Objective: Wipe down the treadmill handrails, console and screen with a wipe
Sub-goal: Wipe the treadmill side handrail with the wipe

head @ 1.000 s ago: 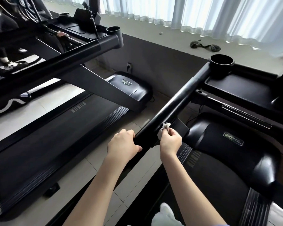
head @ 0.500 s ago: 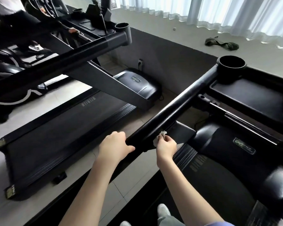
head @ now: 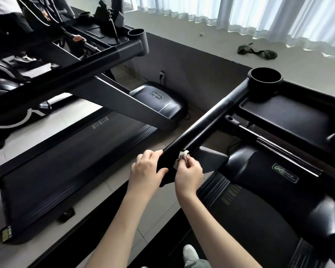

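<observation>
At near end of handrail (head: 201, 126): left hand (head: 146, 171) grips rail, right hand (head: 189, 174) pinches wipe (head: 182, 154) vs. it. Handrail step; next prob. wipe up toward console.

1 head-worn wide-angle view, facing forward and down, close over handrail (head: 205, 125) near end.

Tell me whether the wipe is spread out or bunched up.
Bunched up: the wipe is a small crumpled wad pinched by the right hand against the handrail.
</observation>
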Demonstrator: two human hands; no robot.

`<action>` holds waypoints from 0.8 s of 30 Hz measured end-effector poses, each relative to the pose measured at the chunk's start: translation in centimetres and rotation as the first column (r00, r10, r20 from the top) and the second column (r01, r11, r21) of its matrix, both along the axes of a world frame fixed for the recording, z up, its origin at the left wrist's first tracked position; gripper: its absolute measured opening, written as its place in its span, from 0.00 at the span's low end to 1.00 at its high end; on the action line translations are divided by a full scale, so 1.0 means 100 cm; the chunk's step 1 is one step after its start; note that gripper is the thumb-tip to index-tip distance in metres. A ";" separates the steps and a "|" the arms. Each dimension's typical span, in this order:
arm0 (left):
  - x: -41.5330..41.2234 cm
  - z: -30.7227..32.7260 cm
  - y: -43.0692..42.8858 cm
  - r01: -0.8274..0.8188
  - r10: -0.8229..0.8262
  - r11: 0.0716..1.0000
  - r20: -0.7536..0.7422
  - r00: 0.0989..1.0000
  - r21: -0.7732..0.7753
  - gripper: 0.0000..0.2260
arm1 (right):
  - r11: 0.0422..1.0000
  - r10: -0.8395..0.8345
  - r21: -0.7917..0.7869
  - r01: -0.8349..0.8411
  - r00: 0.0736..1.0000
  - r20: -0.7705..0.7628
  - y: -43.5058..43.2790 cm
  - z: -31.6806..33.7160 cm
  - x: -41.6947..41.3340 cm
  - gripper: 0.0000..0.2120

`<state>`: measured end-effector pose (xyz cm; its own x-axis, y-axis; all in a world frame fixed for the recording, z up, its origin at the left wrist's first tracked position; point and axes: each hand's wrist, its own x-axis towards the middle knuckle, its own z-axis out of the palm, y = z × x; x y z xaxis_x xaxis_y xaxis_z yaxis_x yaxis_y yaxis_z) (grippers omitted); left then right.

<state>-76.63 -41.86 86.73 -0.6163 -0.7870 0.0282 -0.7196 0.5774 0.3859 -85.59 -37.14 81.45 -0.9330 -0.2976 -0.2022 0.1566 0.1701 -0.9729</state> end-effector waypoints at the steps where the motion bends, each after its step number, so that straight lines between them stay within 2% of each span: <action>1: -0.001 -0.001 0.000 -0.006 0.006 1.000 -0.019 1.000 0.002 0.24 | 1.000 -0.018 -0.005 0.018 1.000 -0.003 -0.001 0.001 -0.009 0.09; 4: -0.002 -0.005 0.000 -0.043 0.044 0.999 -0.090 0.995 0.020 0.23 | 0.997 -0.080 -0.002 0.080 0.995 0.066 -0.005 -0.002 -0.027 0.11; 6: -0.003 -0.007 0.000 -0.048 0.049 0.999 -0.084 0.995 0.018 0.23 | 0.997 -0.071 -0.006 0.072 0.993 0.097 -0.005 -0.007 -0.021 0.11; 10: -0.007 -0.008 -0.001 -0.071 0.071 0.997 -0.045 0.996 -0.005 0.21 | 1.000 -0.006 -0.007 0.006 1.000 0.016 -0.001 0.000 -0.008 0.09; 13: -0.007 -0.009 0.001 -0.096 0.096 0.995 -0.053 0.994 0.013 0.20 | 0.999 -0.046 0.014 0.046 0.998 -0.053 0.000 0.010 -0.025 0.09; 16: -0.008 -0.009 0.002 -0.103 0.103 0.995 -0.038 0.994 0.013 0.20 | 0.995 -0.101 0.017 0.101 0.995 -0.021 0.003 0.008 -0.034 0.07; 20: -0.010 -0.009 0.002 -0.122 0.122 0.993 -0.025 0.992 0.012 0.20 | 0.999 -0.043 0.005 0.043 0.999 -0.001 0.006 0.008 -0.028 0.04; 24: -0.011 -0.008 0.002 -0.131 0.131 0.991 -0.026 0.991 0.023 0.20 | 0.995 -0.097 -0.030 0.098 0.995 0.024 0.001 0.015 -0.053 0.04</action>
